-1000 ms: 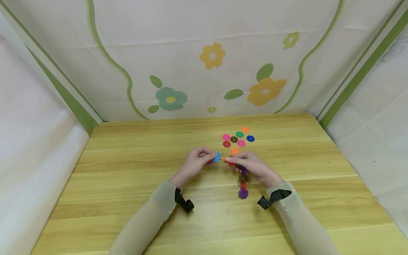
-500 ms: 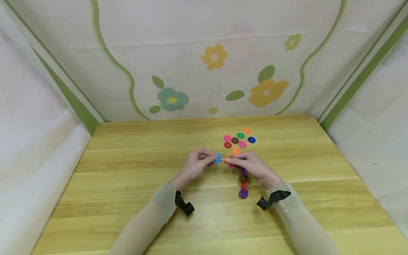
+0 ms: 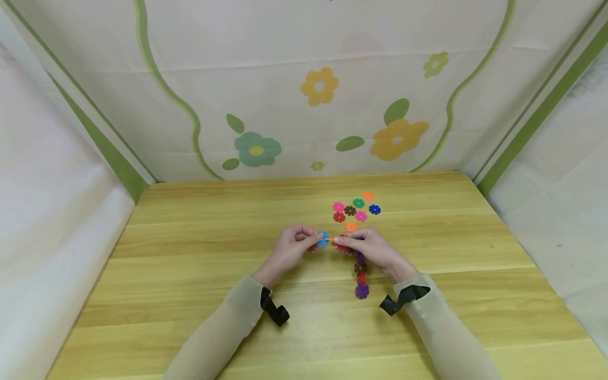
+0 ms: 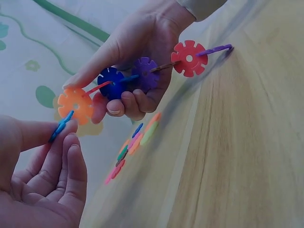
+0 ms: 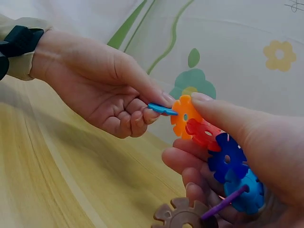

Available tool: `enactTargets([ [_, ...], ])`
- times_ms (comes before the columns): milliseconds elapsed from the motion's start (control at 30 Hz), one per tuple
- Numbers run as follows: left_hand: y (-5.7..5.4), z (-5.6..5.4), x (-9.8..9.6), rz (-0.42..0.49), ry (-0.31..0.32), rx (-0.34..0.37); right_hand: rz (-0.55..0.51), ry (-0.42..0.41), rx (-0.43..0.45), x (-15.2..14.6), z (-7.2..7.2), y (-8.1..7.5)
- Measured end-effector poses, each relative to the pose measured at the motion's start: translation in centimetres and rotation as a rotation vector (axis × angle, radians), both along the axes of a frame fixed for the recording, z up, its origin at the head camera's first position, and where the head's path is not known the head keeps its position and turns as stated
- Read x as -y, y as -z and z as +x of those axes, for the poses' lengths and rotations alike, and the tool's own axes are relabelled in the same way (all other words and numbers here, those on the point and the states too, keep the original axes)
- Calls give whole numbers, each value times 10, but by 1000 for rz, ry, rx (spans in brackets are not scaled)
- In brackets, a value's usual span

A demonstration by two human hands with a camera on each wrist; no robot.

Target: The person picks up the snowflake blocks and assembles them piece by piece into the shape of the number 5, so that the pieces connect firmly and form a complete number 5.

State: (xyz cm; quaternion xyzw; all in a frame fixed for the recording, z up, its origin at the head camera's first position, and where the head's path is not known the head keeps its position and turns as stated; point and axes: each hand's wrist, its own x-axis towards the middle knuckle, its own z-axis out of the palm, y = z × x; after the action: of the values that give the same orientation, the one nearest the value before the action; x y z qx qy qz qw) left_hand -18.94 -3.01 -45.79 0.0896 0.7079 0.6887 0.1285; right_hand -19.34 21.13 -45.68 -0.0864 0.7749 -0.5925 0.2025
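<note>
The left hand (image 3: 291, 248) is pinching a blue disc (image 4: 59, 128) and the right hand (image 3: 376, 248) an orange disc (image 4: 83, 110) ending the chain (image 4: 108, 85); both grips are holding rims, apparently so the meeting slots are crossing freely above the bench (image 3: 190, 253), where loose discs (image 3: 350, 210) are lying.

In the head view the right hand (image 3: 372, 249) hides part of the chain (image 3: 361, 268) behind its fingers, and between the fingertips the joint of light-blue disc (image 3: 323, 239) and orange disc (image 4: 71, 99) is too small to read. The left hand (image 3: 293, 249) covers part of the light-blue disc. Beyond its fingers, the left wrist view blurs the loose discs (image 4: 135, 144). Below the right fingers, the right wrist view's bottom edge cuts off the brown disc (image 5: 183, 211).
</note>
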Motion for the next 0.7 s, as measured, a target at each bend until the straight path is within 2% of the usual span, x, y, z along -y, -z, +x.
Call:
enactTargets([
  [200, -2, 1, 0, 0, 18, 16, 50, 11, -12, -2, 0, -1],
  [400, -5, -2, -1, 16, -6, 7, 33, -10, -14, -5, -3, -6],
  [700, -4, -3, 1, 40, 0, -3, 48, 3, -2, -7, -8, -8],
])
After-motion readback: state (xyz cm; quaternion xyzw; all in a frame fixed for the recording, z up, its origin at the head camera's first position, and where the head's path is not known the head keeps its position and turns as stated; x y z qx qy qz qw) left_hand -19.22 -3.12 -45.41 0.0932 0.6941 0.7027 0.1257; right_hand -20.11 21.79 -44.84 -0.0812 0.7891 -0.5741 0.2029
